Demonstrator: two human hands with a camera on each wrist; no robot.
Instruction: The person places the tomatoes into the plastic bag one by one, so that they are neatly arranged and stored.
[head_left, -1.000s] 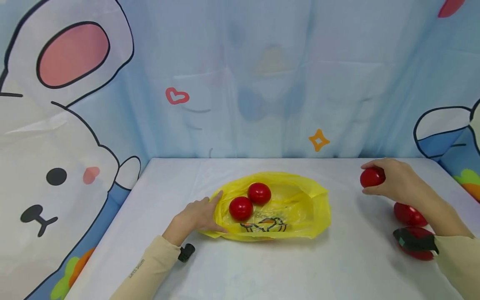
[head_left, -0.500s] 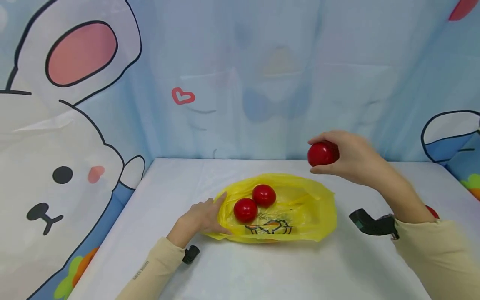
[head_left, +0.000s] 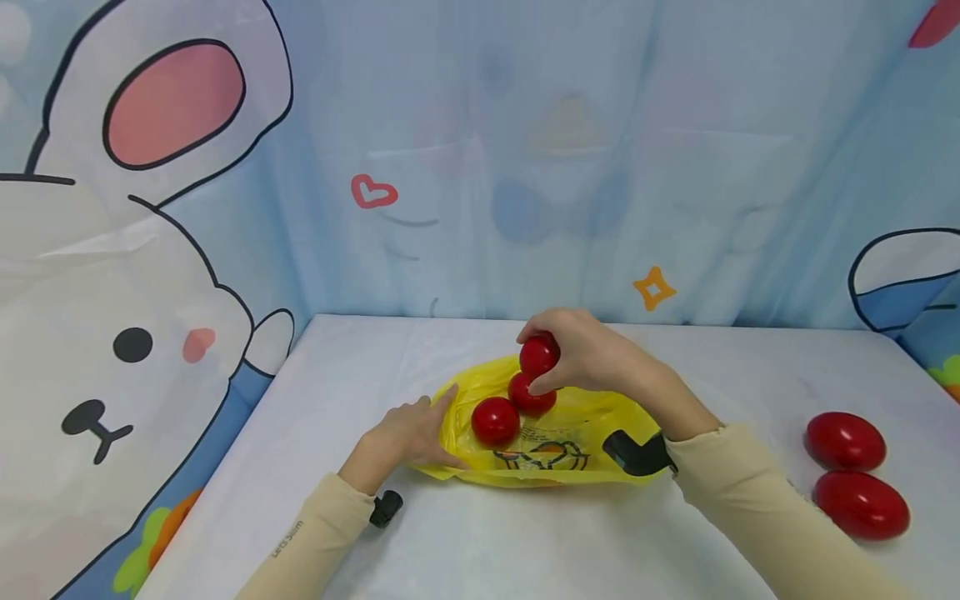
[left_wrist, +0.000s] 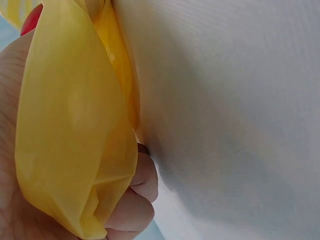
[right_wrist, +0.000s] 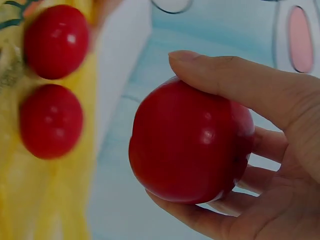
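A yellow plastic bag [head_left: 588,410] lies on the table with its mouth spread wide. Two shiny red round fruits, one near the front [head_left: 495,422] and one behind [head_left: 531,397], rest in it. My left hand [head_left: 401,435] holds the bag's left end; in the left wrist view its fingers [left_wrist: 145,177] curl beyond the yellow plastic [left_wrist: 75,120]. Over the bag's back rim, my right hand [head_left: 588,354] grips another red round fruit [right_wrist: 187,145] between thumb and fingers, just above the other two. Its fruit kind is unclear, since no stem shows.
Two more red fruits, one farther back [head_left: 845,442] and one nearer [head_left: 862,506], lie on the right of the white table [head_left: 465,542]. Behind the table hangs a blue cartoon curtain [head_left: 450,250]. A black wrist camera [head_left: 637,454] sits above the bag's right end.
My right hand has carried the red fruit from the table's right side leftward over the bag. My left hand keeps its place at the bag's left end.
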